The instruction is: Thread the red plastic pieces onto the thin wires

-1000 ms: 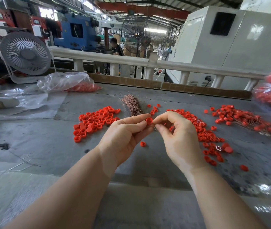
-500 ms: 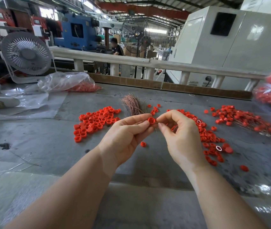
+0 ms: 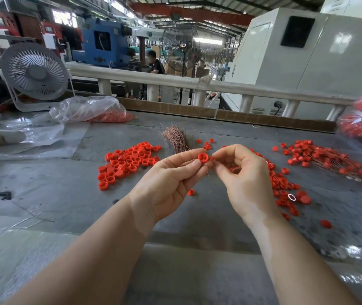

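Both forearms reach forward over the grey bench (image 3: 43,194), hands meeting above its middle. The left hand (image 3: 169,181) is palm-up, fingers curled; its thumb-and-forefinger grip pinches a red cap (image 3: 203,157), open side toward the camera. The right hand (image 3: 244,172) is arched, fingertips curled toward the cap, pinching beside it; a thin wire there is too fine to confirm. The wire bundle (image 3: 176,139) lies just beyond the hands. Loose caps (image 3: 127,161) lie left.
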Demonstrator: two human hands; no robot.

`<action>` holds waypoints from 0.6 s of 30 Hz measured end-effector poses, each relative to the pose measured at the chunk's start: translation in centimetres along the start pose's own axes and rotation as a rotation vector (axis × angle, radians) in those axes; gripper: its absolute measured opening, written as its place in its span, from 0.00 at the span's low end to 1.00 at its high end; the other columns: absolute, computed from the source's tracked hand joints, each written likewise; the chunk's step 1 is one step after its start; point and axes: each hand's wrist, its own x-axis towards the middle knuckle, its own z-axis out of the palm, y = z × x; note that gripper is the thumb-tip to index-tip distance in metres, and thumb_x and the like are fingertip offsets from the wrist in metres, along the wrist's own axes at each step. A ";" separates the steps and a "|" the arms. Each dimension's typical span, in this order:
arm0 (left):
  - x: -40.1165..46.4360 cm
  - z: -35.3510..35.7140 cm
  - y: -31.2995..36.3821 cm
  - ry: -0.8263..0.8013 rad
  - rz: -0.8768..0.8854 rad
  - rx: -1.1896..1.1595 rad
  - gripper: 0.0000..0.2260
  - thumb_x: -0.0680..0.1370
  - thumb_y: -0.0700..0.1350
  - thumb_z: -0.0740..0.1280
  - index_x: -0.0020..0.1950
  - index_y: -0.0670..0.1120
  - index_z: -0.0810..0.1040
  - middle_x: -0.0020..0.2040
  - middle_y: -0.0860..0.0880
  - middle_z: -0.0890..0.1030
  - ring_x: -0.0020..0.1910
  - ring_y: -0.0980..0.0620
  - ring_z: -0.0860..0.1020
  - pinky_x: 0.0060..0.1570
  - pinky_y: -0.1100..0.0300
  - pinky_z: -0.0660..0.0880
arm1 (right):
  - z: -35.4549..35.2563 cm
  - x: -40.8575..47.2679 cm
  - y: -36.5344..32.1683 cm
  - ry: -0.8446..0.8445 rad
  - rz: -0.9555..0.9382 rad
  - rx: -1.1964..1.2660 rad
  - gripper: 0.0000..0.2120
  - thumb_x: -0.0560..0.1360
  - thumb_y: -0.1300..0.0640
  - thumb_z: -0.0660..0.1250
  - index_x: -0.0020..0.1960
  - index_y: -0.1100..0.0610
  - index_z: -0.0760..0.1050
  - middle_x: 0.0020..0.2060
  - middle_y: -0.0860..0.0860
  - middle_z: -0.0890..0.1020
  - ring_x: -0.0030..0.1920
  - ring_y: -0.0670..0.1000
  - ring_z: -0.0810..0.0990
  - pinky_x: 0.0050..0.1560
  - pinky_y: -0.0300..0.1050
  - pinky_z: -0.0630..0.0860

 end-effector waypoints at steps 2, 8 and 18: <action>-0.1 0.1 0.0 -0.008 -0.001 -0.001 0.10 0.65 0.33 0.64 0.37 0.40 0.85 0.38 0.43 0.84 0.38 0.52 0.83 0.37 0.66 0.79 | 0.0 0.0 0.0 0.001 0.026 0.050 0.12 0.70 0.67 0.71 0.38 0.51 0.75 0.34 0.48 0.80 0.34 0.40 0.76 0.39 0.29 0.71; 0.0 0.2 0.0 -0.022 0.016 0.008 0.10 0.65 0.33 0.64 0.36 0.40 0.85 0.38 0.44 0.84 0.39 0.53 0.83 0.38 0.67 0.79 | -0.1 0.0 0.2 -0.019 0.138 0.224 0.12 0.70 0.69 0.70 0.39 0.52 0.76 0.35 0.52 0.82 0.36 0.44 0.79 0.41 0.33 0.74; 0.0 0.1 -0.1 -0.051 0.051 0.017 0.09 0.66 0.34 0.64 0.36 0.41 0.85 0.40 0.42 0.84 0.38 0.52 0.83 0.38 0.66 0.79 | -0.3 -0.2 0.2 -0.110 0.426 0.341 0.09 0.62 0.52 0.72 0.37 0.55 0.77 0.29 0.47 0.80 0.27 0.38 0.73 0.29 0.27 0.68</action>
